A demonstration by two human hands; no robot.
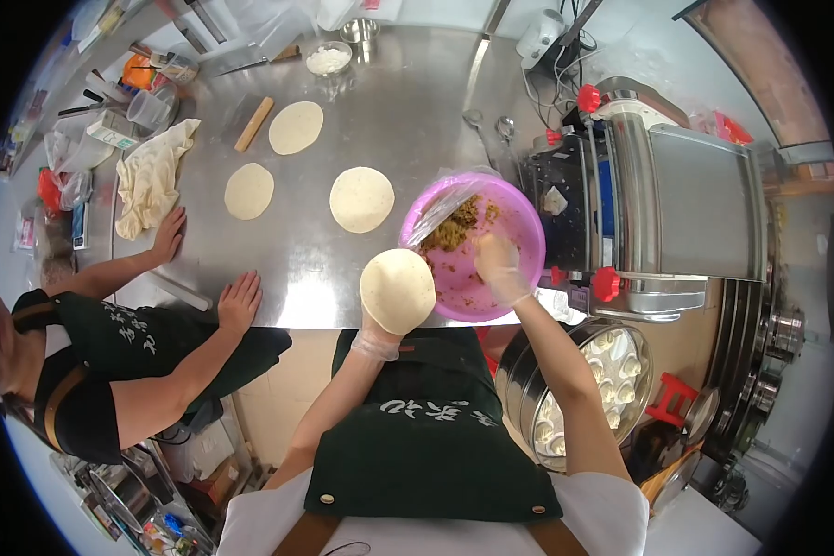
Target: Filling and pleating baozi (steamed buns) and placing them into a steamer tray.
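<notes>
My left hand (376,335), in a clear plastic glove, holds up a flat round dough wrapper (398,291) at the table's front edge; most of its fingers are hidden beneath it. My right hand (499,264), gloved too, is inside the pink bowl (535,218) with its fingers drawn together; whether anything is in them I cannot make out. Brownish-yellow chopped filling (449,230) lies along the bowl's left side, partly under clear plastic film (445,208). Three more wrappers lie left of the bowl: a near one (361,199), a far one (296,128) and a smaller one (249,192).
A co-worker's hands (240,301) rest on the steel table (296,246), near a large dough piece (153,181). A rolling pin (254,124) lies farther back. Right of the bowl are spoons (505,130) and a roller machine (635,190); a steamer (519,385) holds several buns.
</notes>
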